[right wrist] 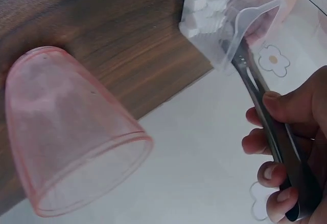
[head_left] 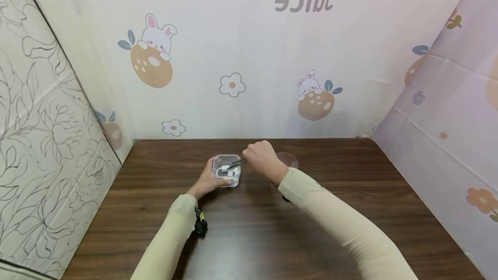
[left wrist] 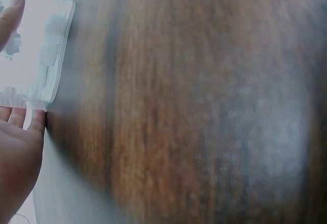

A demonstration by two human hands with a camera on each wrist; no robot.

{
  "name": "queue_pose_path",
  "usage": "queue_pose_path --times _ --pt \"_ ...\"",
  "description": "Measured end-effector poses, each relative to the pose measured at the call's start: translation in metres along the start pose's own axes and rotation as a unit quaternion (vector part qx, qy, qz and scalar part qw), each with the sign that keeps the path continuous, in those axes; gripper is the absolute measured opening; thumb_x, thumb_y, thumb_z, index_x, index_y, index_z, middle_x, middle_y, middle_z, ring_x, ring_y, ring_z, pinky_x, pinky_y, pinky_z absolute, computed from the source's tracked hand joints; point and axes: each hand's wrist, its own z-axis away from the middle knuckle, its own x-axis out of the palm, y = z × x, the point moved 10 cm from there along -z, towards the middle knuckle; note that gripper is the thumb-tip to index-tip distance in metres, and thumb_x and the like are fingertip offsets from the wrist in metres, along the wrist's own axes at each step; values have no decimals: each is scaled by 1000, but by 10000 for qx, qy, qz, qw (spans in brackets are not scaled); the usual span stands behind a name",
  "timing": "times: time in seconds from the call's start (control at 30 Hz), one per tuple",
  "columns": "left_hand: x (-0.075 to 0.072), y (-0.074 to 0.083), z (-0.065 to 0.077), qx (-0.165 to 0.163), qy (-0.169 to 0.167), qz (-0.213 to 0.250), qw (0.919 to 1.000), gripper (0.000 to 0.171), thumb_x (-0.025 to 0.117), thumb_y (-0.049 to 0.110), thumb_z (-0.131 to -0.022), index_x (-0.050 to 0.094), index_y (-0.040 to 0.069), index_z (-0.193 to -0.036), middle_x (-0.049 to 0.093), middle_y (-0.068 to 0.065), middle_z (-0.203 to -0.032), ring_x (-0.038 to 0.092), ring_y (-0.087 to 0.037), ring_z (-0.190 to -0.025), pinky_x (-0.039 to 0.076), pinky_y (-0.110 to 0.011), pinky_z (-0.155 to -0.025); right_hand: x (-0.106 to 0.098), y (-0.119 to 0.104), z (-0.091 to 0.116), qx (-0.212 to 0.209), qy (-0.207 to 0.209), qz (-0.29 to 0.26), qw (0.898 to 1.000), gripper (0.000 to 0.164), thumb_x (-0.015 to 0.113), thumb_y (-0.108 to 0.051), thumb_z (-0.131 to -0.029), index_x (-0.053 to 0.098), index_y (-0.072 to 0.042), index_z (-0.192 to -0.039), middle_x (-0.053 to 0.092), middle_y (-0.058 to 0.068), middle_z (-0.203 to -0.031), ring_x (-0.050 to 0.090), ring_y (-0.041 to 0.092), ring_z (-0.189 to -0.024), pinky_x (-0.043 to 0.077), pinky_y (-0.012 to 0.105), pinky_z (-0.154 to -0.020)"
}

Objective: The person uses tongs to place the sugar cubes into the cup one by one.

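Note:
My left hand grips a small clear plastic box on the table, thumb along its near side and fingers round its left. White cubes lie in the box. In my right hand is a pair of metal tongs, held between thumb and curled fingers. The tongs slant down to the left, with their tips inside the box's mouth; in the right wrist view the box wall partly covers those tips. Only the box's edge and part of my left hand show in the left wrist view.
A see-through pink cup stands on the table to the right of the box, partly behind my right hand in the head view. The brown wooden table meets a patterned cloth wall at its far edge.

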Motion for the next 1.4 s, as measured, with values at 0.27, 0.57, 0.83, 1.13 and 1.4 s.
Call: queue_pose_path --times 0.27,0.57,0.83,1.13,1.4 --pt "-2 -23 -10 -67 187 -144 9997 100 88 8 -65 26 2 -143 41 -21 -137 42 -34 -122 30 -48 -104 1 -15 -12 -89 -205 427 9988 20 67 -11 -81 63 -18 -63 51 -5 -53 27 8 -47 38 25 -42" --pt "-2 -23 -10 -41 161 -162 9997 101 87 8 -65 25 3 -144 42 -21 -136 42 -34 -121 30 -48 -104 3 -19 -17 -63 -239 589 9980 21 66 -11 -82 63 -17 -61 52 -4 -53 29 8 -46 39 26 -42" --pt "-1 -22 -8 -148 119 -260 9995 101 88 10 -66 24 4 -145 40 -20 -139 41 -32 -124 30 -48 -104 3 -19 -14 -142 -127 605 9980 24 65 -10 -81 61 -18 -59 49 -4 -51 28 8 -45 37 26 -41" --pt "-1 -24 -10 -60 135 -278 9995 101 88 10 -66 25 3 -145 40 -20 -140 40 -33 -126 29 -49 -105 2 -12 -7 -99 -95 424 9990 26 62 -6 -79 57 -18 -57 44 -6 -49 26 9 -46 35 26 -40" --pt "-1 -22 -9 -120 163 -366 9991 101 88 10 -66 24 5 -145 40 -20 -140 40 -34 -126 29 -48 -105 -1 -1 4 -51 44 91 9999 34 58 -3 -81 49 -19 -52 39 -5 -48 23 10 -48 23 26 -41"
